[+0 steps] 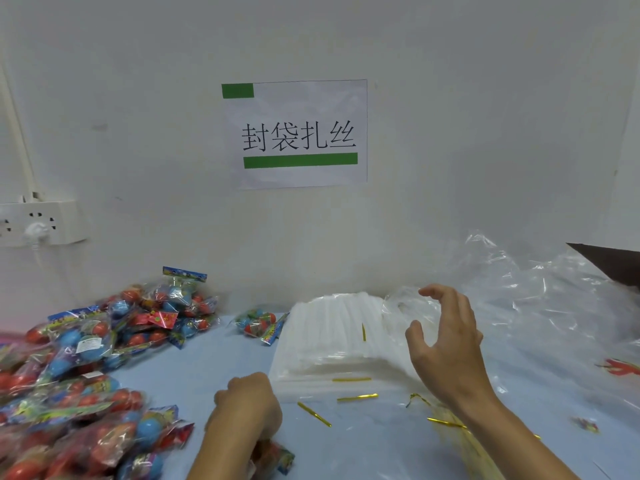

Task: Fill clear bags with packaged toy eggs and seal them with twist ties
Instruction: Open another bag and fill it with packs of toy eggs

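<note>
A heap of packaged toy eggs (86, 358), red and blue in crinkly wrappers, covers the left of the blue table. A thick stack of clear bags (332, 344) lies in the middle against the wall. My right hand (446, 344) hovers over the stack's right side with fingers spread and curved, empty. My left hand (246, 407) is at the bottom centre, fingers curled over an egg packet (277, 459) that shows below it. Gold twist ties (356, 397) lie scattered in front of the stack.
One loose egg packet (259, 323) lies by the stack's left edge. Crumpled clear plastic sheeting (540, 296) fills the right side. A wall socket with a plug (38, 223) is at the left, and a paper sign (298, 133) hangs on the wall.
</note>
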